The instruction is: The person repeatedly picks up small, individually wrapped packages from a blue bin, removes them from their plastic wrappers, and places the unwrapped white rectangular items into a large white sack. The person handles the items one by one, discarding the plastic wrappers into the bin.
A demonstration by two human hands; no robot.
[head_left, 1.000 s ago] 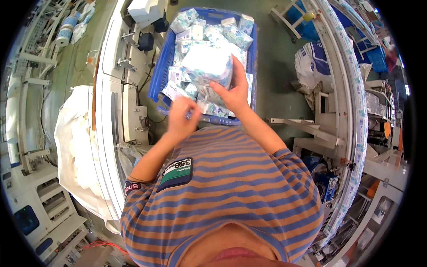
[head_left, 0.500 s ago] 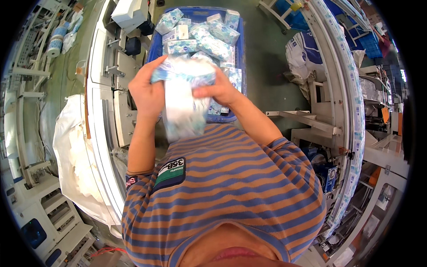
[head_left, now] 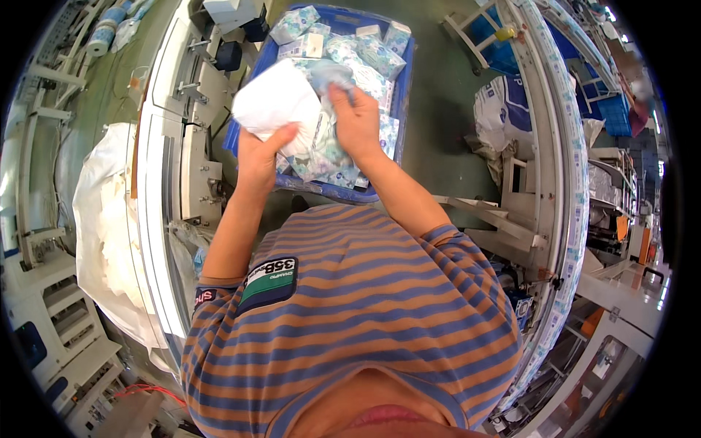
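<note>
Both hands [head_left: 261,155] [head_left: 358,125] grip something: left a white stack [head_left: 277,96], right film [head_left: 328,74].

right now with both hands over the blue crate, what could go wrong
The white stack, gripped near its edge by the left hand, might sag or slip. The blurred film in the right hand could fall among the packs in the crate.
</note>
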